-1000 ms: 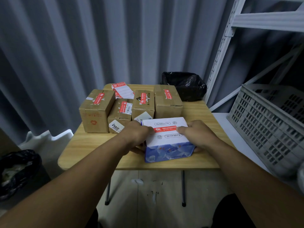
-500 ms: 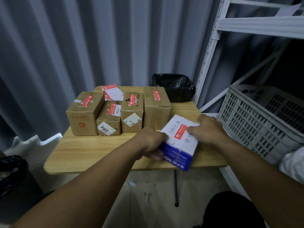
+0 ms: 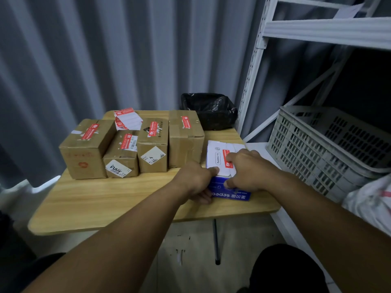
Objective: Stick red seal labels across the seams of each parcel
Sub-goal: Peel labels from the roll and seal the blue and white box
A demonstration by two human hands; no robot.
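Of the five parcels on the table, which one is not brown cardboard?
The white-and-blue box, gripped by the left hand and right hand at the right end; the other four parcels are brown cardboard.

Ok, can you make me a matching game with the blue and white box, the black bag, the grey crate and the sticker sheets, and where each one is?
Things
1. blue and white box
2. black bag
3. grey crate
4. sticker sheets

Places
A. on the white shelf unit, right of the table
B. among the brown boxes at the back
C. gripped by the left hand and right hand
D. beside the shelf post, at the table's far right corner

Pairs: 1-C, 2-D, 3-A, 4-B
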